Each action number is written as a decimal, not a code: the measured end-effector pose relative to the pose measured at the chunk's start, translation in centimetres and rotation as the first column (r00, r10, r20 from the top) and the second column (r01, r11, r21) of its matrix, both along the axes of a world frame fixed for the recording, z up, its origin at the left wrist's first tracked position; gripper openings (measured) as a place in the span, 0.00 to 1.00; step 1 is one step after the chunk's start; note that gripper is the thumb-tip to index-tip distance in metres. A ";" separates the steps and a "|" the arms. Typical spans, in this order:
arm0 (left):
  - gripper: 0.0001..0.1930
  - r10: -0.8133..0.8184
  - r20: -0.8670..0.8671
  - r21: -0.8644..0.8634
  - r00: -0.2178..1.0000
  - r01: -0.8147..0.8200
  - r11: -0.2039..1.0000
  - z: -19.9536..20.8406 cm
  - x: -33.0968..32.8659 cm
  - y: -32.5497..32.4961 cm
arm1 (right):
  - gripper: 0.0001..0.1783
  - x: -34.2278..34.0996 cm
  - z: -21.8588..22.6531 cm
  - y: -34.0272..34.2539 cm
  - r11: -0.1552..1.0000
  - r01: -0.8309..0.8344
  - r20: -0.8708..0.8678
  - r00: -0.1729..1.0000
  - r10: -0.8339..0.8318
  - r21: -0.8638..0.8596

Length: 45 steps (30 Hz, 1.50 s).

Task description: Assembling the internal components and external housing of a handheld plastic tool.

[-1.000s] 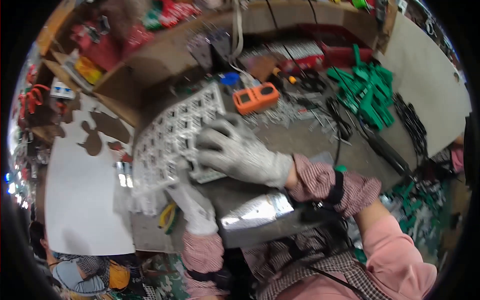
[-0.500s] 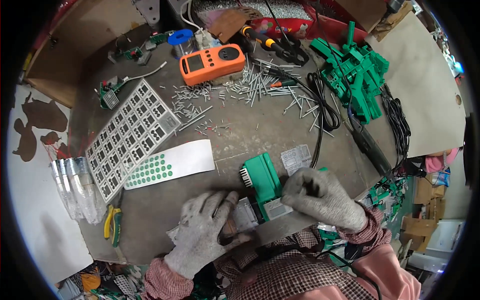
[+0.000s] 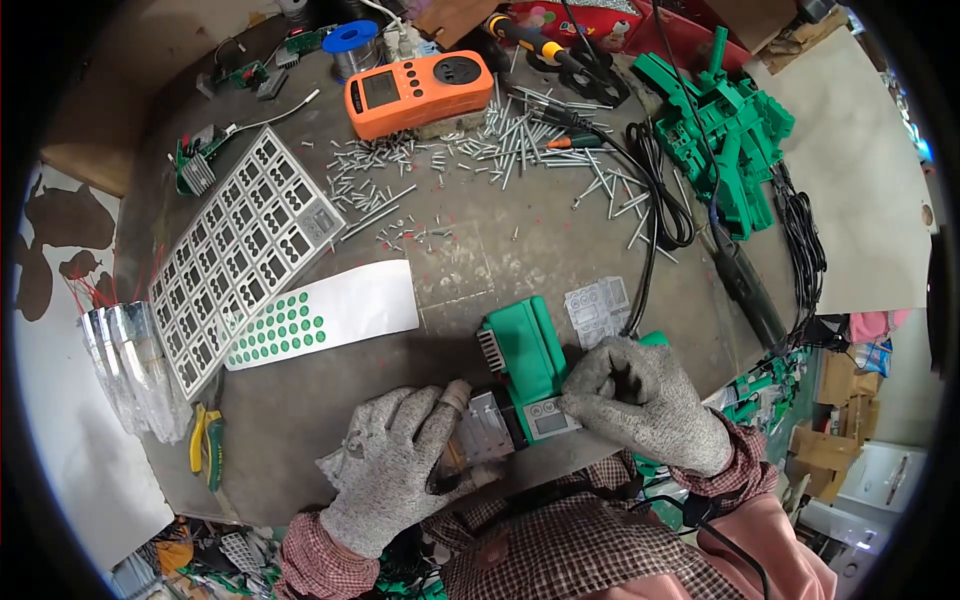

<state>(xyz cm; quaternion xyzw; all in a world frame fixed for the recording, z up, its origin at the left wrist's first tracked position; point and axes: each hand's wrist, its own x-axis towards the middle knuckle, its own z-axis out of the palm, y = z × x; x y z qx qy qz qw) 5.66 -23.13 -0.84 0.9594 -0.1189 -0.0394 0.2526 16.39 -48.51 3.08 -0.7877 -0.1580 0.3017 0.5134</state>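
A green plastic device (image 3: 526, 350) lies near the table's front edge, with a grey label (image 3: 550, 420) on its near end. A clear block (image 3: 483, 428) adjoins that end on the left. My left hand (image 3: 388, 462), in a grey knit glove, curls round this block, thumb on the near side and fingers on the far side. The fingers of my gloved right hand (image 3: 650, 405) are drawn together in a pinch, their tips at the label's right edge. Whatever sits inside this pinch is hidden. Just beyond the device rests a small grey sticker sheet (image 3: 597, 310).
At left lie a large sticker sheet (image 3: 245, 255), a white sheet with green dots (image 3: 370, 305) and pliers (image 3: 208, 447). Loose screws (image 3: 510, 140) spread before an orange meter (image 3: 420, 92). A soldering iron (image 3: 745, 290) and green casings (image 3: 725, 140) lie at right.
The view has shifted slightly, moving the table items in the picture. Both hands keep nearly the same place at the device. The label's window and round marks now show more plainly.
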 end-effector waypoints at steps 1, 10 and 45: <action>0.46 0.016 -0.002 -0.012 1.000 -0.016 1.000 0.0 -0.1 0.0 | 0.07 0.0 0.0 0.1 1.000 0.004 0.006 1.000 -0.004 0.018; 0.47 0.020 0.009 -0.024 1.000 -0.019 1.000 -0.1 0.0 -0.2 | 0.07 0.0 0.0 0.1 0.999 -0.019 0.070 0.997 0.021 -0.029; 0.40 -0.101 0.123 -0.080 0.987 0.111 0.991 -0.5 -0.6 -1.2 | 0.28 -2.0 0.9 -1.6 0.778 -0.187 0.662 0.430 0.614 -0.600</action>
